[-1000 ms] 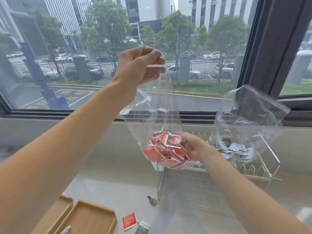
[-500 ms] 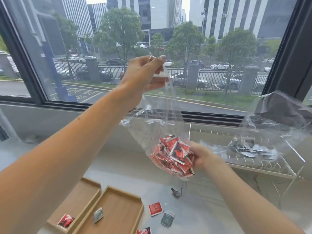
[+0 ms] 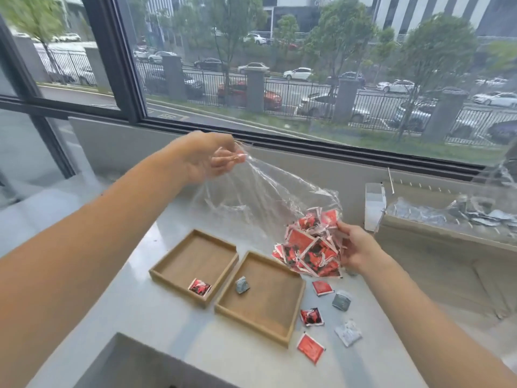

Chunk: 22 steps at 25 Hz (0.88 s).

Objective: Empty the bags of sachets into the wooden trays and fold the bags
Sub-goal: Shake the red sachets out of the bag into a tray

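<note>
Head view, looking down on the pale counter under the window. The biggest thing in play is the clear bag, which I hold off the counter, stretched on a slant. Its long axis runs from my left hand, high and far on the left, down to my right hand, low on the right. I can't tell which end is the mouth.

Below it sit the two wooden trays, side by side and touching. The left tray holds one red sachet and the right tray one grey sachet.

My left hand pinches the bag's upper edge between thumb and fingertips. My right hand's fingers curl round the loaded end through the plastic.

The bunch of red sachets hangs at that low end, just over the right tray's far right corner. I judge the reds belong in the left tray, so the load lies one tray too far right of its target. My left hand is the nearer one to that tray.

A few loose sachets, red and grey, lie on the counter to the right of the trays.
</note>
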Each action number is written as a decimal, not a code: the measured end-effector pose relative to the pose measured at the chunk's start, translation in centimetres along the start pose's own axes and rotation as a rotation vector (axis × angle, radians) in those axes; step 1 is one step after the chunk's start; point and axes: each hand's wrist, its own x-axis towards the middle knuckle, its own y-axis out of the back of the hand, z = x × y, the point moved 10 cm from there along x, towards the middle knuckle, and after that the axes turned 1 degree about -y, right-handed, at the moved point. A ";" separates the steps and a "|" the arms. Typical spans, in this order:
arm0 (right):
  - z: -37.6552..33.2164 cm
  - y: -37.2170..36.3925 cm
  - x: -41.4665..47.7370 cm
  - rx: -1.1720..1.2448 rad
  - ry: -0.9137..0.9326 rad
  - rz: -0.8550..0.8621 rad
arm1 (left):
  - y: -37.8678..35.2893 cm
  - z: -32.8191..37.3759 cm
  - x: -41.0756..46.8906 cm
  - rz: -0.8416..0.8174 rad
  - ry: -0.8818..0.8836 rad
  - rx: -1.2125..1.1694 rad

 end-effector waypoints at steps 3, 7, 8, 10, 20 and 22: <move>2.9 -1.5 -1.1 0.011 -0.011 0.044 | 3.9 -3.8 0.2 -0.006 0.068 0.068; 5.4 -2.2 -1.8 -0.009 -0.023 0.089 | 7.1 -6.1 0.3 0.058 0.001 0.248; 5.7 -2.3 -1.7 -0.007 -0.016 0.093 | 7.8 -6.4 0.5 0.075 -0.030 0.241; 6.1 -2.5 -1.5 -0.004 0.007 0.108 | 8.8 -7.0 0.9 0.091 -0.072 0.166; 7.9 -1.8 1.9 0.081 0.054 0.106 | 8.4 -9.3 3.7 -0.118 -0.026 0.114; 7.5 -1.7 3.1 0.032 0.074 0.112 | 8.3 -9.3 4.9 -0.061 -0.073 0.238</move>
